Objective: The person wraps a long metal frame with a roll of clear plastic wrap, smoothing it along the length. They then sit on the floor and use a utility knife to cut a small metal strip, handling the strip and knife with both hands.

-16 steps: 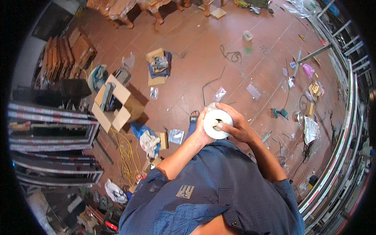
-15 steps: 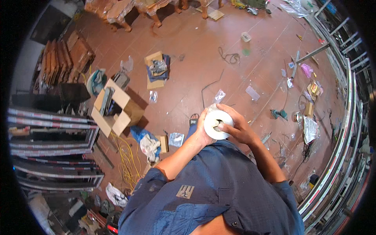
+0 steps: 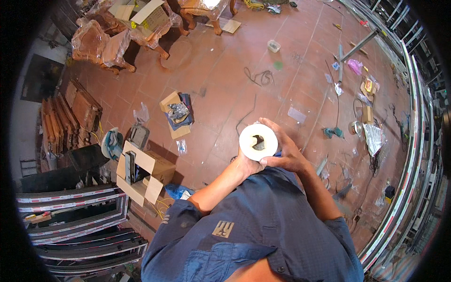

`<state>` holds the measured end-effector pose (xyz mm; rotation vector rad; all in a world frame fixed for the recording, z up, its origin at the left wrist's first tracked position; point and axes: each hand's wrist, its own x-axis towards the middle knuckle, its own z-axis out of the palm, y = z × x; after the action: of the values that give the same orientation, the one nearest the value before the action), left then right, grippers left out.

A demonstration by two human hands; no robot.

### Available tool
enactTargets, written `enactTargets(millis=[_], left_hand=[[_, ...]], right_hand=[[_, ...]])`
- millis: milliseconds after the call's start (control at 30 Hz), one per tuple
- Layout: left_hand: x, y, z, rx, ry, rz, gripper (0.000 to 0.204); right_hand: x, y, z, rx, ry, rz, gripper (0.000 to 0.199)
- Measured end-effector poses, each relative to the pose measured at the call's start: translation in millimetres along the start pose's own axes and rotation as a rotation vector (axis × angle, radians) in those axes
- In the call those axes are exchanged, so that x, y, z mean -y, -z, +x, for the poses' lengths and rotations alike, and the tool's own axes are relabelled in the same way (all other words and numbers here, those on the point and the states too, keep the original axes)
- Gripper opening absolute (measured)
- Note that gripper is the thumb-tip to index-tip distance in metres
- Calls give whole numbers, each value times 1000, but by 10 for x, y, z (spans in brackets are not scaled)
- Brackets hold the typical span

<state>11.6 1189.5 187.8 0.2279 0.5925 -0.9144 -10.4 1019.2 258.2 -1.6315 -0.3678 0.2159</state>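
A white roll (image 3: 269, 141) with a hollow core is held up in front of my body, its round end facing upward. My left hand (image 3: 247, 166) is closed round it from the left and below; most of the fingers are hidden behind the roll. On the other side my right hand (image 3: 292, 154) grips the roll, thumb at its lower edge and fingers along the right side. I cannot make out exactly what the roll is made of.
At left stands an open cardboard box (image 3: 162, 169) with dark parts inside, above stacked frames (image 3: 70, 195). Wrapped wooden chairs (image 3: 112, 49) are at the far left. A green drill (image 3: 332, 133) and scraps lie on the right floor, beside long metal profiles (image 3: 408, 183).
My right thumb has left the roll's core and now rests at its lower edge. The roll has tilted slightly, and the view has shifted so more of the far left shows.
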Motion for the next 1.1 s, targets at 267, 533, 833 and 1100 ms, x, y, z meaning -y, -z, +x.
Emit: enactTargets(millis=[267, 533, 833, 1100], left_hand=[[267, -802, 849, -79, -91, 26, 47], [673, -1586, 1790, -135, -151, -77, 41], [779, -2543, 2560, -125, -128, 110, 51], [474, -2976, 3840, -86, 46, 99, 47]], right_hand=[[-294, 1309, 193, 53, 71, -158, 114], [-241, 2665, 270, 88, 140, -84, 108], [-235, 3691, 358, -59, 221, -171, 106], [-486, 4680, 819, -174, 84, -191, 109]])
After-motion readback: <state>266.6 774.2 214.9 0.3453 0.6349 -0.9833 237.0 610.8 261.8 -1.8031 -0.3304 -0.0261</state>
